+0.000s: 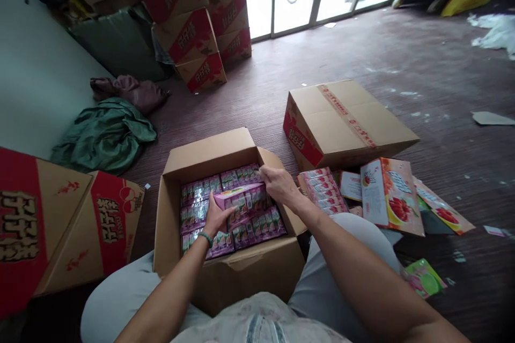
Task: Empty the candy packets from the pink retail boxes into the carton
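Observation:
An open cardboard carton (217, 153) stands between my knees, filled with rows of purple packs (201, 217) in shiny wrap. My left hand (217, 217) grips one purple pack (245, 203) at its left end, thumb across its front and fingers behind. This pack sits tilted above the others. At the carton's right side, my right hand (277, 185) is closed in a pinch beside the pack's upper right corner. Whatever lies between its fingertips, perhaps clear wrap, is too small to make out.
A taped carton (354, 118) stands ahead to the right. Beside my right knee lie red-and-white packs (324, 187) and printed boxes (388, 193). More cartons (116, 220) stand on the left, others (197, 43) are stacked at the back. Green cloth (107, 134) lies by the wall.

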Demonstrator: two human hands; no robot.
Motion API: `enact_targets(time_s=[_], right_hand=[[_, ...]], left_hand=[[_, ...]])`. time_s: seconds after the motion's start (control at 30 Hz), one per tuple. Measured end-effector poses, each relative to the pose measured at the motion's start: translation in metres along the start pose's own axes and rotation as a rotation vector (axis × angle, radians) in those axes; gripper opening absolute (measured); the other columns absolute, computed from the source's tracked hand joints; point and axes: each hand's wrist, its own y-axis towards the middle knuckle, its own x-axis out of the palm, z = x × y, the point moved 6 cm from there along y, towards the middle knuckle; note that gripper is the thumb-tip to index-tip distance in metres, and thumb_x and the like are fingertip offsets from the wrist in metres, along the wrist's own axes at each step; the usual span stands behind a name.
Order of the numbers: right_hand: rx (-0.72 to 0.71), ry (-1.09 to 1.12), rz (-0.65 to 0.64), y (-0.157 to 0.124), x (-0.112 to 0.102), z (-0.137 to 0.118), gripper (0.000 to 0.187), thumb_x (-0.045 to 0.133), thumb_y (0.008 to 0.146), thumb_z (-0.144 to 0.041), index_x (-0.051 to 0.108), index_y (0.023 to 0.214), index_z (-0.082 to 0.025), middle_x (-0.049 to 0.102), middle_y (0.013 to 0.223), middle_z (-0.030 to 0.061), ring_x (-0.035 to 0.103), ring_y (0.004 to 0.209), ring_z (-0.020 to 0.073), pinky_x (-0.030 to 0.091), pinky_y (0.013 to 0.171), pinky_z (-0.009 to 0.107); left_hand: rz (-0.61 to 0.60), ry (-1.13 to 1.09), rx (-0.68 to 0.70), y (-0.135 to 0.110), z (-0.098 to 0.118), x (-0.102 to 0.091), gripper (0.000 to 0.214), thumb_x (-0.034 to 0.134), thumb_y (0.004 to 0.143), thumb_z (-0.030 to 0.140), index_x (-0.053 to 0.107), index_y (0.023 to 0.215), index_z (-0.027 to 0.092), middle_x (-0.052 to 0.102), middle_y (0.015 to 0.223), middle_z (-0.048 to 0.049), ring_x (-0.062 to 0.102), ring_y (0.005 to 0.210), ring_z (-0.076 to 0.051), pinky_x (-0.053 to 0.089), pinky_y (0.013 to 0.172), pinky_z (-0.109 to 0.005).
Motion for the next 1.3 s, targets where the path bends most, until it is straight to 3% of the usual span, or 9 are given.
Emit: enact_targets(time_s=[0.1,0.3,0.4,0.53,0.7,0.9,1.03,1.17,1.3], right_hand=[[-0.133,-0.194,-0.254,-0.015,0.043,-0.025,0.024,0.039,0.097,-0.028,0.062,0.094,-0.021,0.07,0.086,0.0062,0.062,0.077,0.0164,0.029,0.062,0.026],[-0.295,-0.436,-0.594,-0.045,0.133,-0.066,0.026,0.041,0.092,-0.019,0.063,0.106,-0.021,0.071,0.096,0.0092,0.067,0.086,0.0214,0.043,0.07,0.027],[-0.391,-0.488,-0.686,-0.055,0.172,-0.092,0.029,0.041,0.09,-0.015,0.063,0.108,-0.017,0.071,0.097,0.0123,0.068,0.089,0.0238,0.047,0.072,0.029],[-0.468,-0.524,-0.759,-0.065,0.214,-0.127,0.027,0.042,0.091,-0.016,0.065,0.104,-0.014,0.07,0.096,0.0142,0.069,0.088,0.0246,0.05,0.071,0.03],[-0.472,-0.581,-0.77,-0.066,0.236,-0.14,0.031,0.037,0.091,-0.011,0.063,0.107,-0.011,0.068,0.103,0.0184,0.068,0.093,0.0266,0.052,0.073,0.034],[-0.35,-0.677,-0.766,-0.051,0.203,-0.082,0.034,0.035,0.09,-0.007,0.064,0.108,-0.008,0.068,0.103,0.0226,0.067,0.096,0.0278,0.052,0.076,0.036],[-0.176,-0.716,-0.729,-0.039,0.156,-0.03,0.034,0.036,0.09,-0.007,0.066,0.106,-0.007,0.069,0.1,0.0226,0.068,0.095,0.0291,0.051,0.075,0.037],[0.002,-0.67,-0.646,-0.043,0.106,0.001,0.028,0.041,0.094,-0.022,0.068,0.102,-0.016,0.072,0.096,0.0134,0.069,0.092,0.024,0.048,0.074,0.029],[0.2,-0.619,-0.399,-0.062,0.041,0.026,0.032,0.032,0.099,-0.026,0.061,0.111,-0.02,0.072,0.102,0.0086,0.067,0.093,0.0183,0.044,0.071,0.024]], left_hand=[[-0.121,0.024,0.237,-0.032,-0.026,-0.018,0.106,0.081,0.06,0.036,0.018,0.144,0.017,0.047,0.138,-0.0147,0.049,0.125,-0.025,0.037,0.108,-0.036],[-0.223,0.116,0.153,-0.053,-0.077,-0.022,0.099,0.088,0.043,0.029,0.042,0.131,0.018,0.049,0.134,-0.0143,0.046,0.128,-0.033,0.036,0.109,-0.043],[-0.222,0.092,0.127,-0.052,-0.082,-0.012,0.105,0.087,0.042,0.026,0.038,0.135,0.019,0.042,0.141,-0.017,0.038,0.134,-0.033,0.031,0.112,-0.046],[-0.223,0.094,0.107,-0.055,-0.085,-0.007,0.092,0.084,0.045,0.022,0.043,0.127,0.016,0.046,0.133,-0.0167,0.043,0.128,-0.032,0.037,0.107,-0.043],[-0.231,0.136,0.123,-0.057,-0.083,-0.011,0.056,0.076,0.055,0.022,0.052,0.105,0.017,0.054,0.113,-0.013,0.052,0.11,-0.029,0.044,0.095,-0.038],[-0.239,0.158,0.128,-0.053,-0.08,-0.008,0.05,0.069,0.059,0.019,0.051,0.106,0.02,0.054,0.115,-0.011,0.051,0.113,-0.028,0.041,0.1,-0.035],[-0.241,0.16,0.129,-0.051,-0.073,-0.001,0.056,0.069,0.056,0.019,0.052,0.109,0.02,0.055,0.12,-0.0108,0.051,0.118,-0.028,0.039,0.102,-0.033],[-0.231,0.166,0.134,-0.048,-0.058,-0.002,0.052,0.069,0.053,0.021,0.055,0.103,0.022,0.061,0.115,-0.0096,0.056,0.114,-0.029,0.043,0.097,-0.035],[-0.141,0.057,-0.083,-0.032,-0.064,-0.023,0.038,0.073,0.051,0.034,0.057,0.084,0.023,0.07,0.092,-0.0067,0.065,0.086,-0.03,0.051,0.076,-0.038]])
